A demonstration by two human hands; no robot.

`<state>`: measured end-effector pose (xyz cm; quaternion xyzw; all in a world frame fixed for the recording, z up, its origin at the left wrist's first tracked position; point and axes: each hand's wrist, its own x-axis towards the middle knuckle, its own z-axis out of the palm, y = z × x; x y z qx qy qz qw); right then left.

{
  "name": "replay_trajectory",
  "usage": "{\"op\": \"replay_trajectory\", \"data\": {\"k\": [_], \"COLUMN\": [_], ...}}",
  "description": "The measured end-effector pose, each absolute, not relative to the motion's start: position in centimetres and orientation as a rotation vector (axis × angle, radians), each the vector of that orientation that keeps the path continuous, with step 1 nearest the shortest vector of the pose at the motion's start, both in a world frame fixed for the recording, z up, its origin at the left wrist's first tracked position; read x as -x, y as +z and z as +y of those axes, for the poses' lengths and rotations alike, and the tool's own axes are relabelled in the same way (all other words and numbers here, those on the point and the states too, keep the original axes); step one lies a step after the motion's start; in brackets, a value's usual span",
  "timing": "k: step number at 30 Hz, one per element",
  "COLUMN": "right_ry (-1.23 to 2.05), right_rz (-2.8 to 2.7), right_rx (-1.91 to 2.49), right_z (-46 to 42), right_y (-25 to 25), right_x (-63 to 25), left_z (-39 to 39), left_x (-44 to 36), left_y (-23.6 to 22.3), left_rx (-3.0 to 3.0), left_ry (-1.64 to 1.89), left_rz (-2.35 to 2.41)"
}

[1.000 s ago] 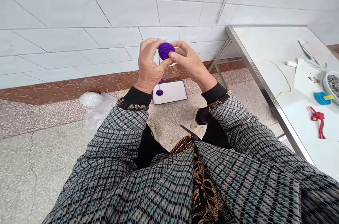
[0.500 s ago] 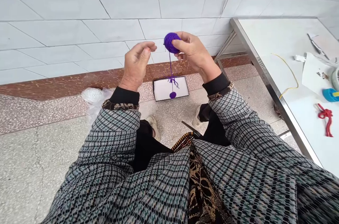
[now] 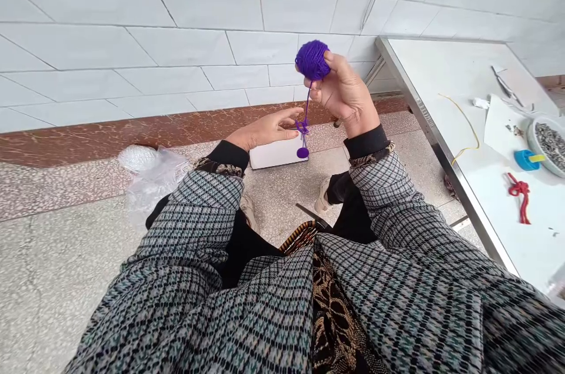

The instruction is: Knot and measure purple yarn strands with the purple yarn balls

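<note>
My right hand point(image 3: 346, 88) is raised and closed around a ball of purple yarn point(image 3: 312, 60). From the ball a strand runs down to a loose purple tangle point(image 3: 302, 126), and a smaller purple ball point(image 3: 302, 152) hangs below that. My left hand point(image 3: 271, 128) is open with its fingers stretched toward the tangle; whether they touch the strand I cannot tell. Beneath, on the floor, lies a shallow white tray or box lid point(image 3: 273, 154) with a dark edge, partly hidden behind my left hand.
At the right stands a metal-edged table point(image 3: 494, 144) bearing a red knotted cord point(image 3: 518, 190), a yellow cord point(image 3: 470, 121), a blue ring-shaped thing point(image 3: 527, 160) and a bowl point(image 3: 533, 137) of small dark pieces. A clear plastic bag point(image 3: 156, 176) lies on the floor at left. A tiled wall rises in front.
My right hand has lifted the yarn ball up and to the right. My left hand has moved down and right, from beside the ball to the hanging tangle. The view has shifted slightly.
</note>
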<state>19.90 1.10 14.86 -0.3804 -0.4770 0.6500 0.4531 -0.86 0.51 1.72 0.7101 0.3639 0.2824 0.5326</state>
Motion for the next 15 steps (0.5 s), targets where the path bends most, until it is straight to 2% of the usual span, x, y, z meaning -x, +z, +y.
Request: {"op": "replay_trajectory", "data": {"k": [7,15], "right_ry": [1.51,1.633], "right_rz": [-1.278,-1.151], "right_rx": [1.002,0.91], "right_z": [1.2,1.3], "right_y": [14.9,14.0], "right_x": [-19.7,-18.9], "left_z": [0.8,1.4], "left_x": [1.9,3.5], "left_y": [1.4,1.5], "left_rx": [-1.691,-1.584], "left_ry": [0.665,1.134], "left_rz": [0.945,1.288]}}
